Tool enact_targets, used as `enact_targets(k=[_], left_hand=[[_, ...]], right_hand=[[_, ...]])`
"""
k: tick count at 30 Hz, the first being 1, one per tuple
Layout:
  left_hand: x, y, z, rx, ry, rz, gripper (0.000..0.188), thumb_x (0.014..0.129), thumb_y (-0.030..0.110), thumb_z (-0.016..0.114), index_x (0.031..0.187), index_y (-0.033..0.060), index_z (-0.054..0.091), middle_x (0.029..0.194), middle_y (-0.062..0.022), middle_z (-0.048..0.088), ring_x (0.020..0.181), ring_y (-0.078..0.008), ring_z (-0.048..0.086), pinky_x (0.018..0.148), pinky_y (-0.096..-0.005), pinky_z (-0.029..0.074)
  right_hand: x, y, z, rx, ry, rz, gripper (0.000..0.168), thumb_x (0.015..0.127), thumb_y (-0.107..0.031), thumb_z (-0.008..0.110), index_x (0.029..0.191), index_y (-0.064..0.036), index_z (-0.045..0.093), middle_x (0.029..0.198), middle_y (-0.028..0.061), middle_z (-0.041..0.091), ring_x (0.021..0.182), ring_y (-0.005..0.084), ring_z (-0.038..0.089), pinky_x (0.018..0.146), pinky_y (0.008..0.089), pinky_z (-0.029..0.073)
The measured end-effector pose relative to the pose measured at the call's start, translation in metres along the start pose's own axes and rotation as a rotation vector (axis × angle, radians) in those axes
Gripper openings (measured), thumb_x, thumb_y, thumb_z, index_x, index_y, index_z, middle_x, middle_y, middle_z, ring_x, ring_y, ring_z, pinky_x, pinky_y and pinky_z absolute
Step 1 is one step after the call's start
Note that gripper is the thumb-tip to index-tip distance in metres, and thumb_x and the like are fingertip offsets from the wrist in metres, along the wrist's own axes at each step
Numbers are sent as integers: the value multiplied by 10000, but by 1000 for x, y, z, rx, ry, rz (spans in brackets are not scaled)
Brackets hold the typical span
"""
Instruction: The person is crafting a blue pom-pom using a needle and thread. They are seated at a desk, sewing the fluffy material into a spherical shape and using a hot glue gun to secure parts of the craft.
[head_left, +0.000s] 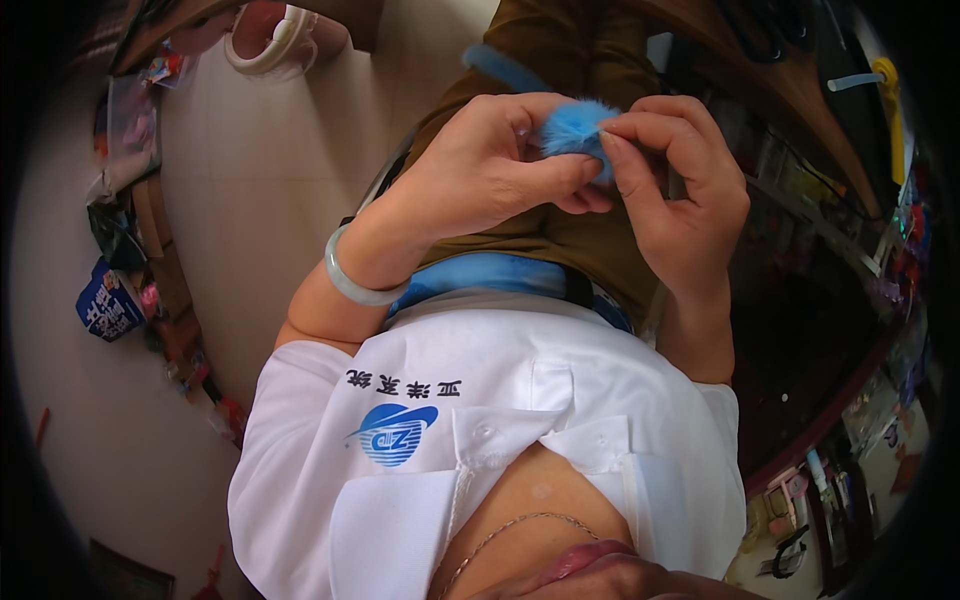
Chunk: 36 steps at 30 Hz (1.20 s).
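My left hand (487, 161) cups a fluffy blue ball of chenille-like material (576, 127), with the thumb along its near side. A fuzzy blue strip (506, 66) sticks out beyond the left hand over my lap; whether it joins the ball is hidden by the fingers. On the ball's right side, the thumb and forefinger of my right hand (682, 172) pinch a small bit of it. Both hands are held above brown trousers (517, 240).
A pink lined waste bin (285, 37) stands on the floor at the upper left. Bags and cardboard boxes (161, 225) line the left side. At upper right, a wooden table edge (832, 112) runs near a yellow glue gun (894, 112) with a pale stick.
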<state>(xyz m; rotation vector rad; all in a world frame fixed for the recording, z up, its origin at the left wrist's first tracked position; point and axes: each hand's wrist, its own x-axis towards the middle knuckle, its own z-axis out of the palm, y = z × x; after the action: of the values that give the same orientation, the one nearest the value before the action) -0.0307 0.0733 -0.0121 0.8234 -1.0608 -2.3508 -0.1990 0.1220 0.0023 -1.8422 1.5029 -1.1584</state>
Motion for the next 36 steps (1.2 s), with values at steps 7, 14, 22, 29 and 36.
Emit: enact_targets(k=[7,14,22,29,36], left_hand=[[0,3,-2,20,-8,-27,270,820,103,649,1011,-69,566,891,-125,634,786,-201,656,674,-267,562],[-5,15,1,0,0,-123,238,825,62,620,1009,-84,579,866,-129,647,785,-182,665,692,-243,557],[-8,11,0,-115,-72,-128,277,819,62,625,1036,-92,547,914,-159,638,808,-225,664,701,-267,561],[-9,5,-3,-73,-65,-24,318,833,45,609,1121,-65,529,944,-117,631,836,-183,649,751,-265,541],[-5,-6,-5,-18,-81,184,333,840,15,576,1157,-54,504,942,-93,624,884,-146,617,788,-264,523]], right_hand=[[1,0,0,81,23,-24,162,704,61,663,839,-22,629,852,83,568,619,135,562,505,214,456],[-2,5,-3,24,-41,-190,215,657,75,672,841,-34,652,857,102,551,598,148,549,500,222,451],[-8,6,-8,-70,-50,-281,272,624,63,679,874,-42,662,839,108,547,571,154,530,475,226,428],[-5,3,-7,79,-25,-147,157,724,50,645,864,-16,619,860,97,576,586,126,527,483,206,426],[-6,5,-3,128,73,-85,214,736,21,673,939,-18,618,883,91,583,596,108,519,492,198,423]])
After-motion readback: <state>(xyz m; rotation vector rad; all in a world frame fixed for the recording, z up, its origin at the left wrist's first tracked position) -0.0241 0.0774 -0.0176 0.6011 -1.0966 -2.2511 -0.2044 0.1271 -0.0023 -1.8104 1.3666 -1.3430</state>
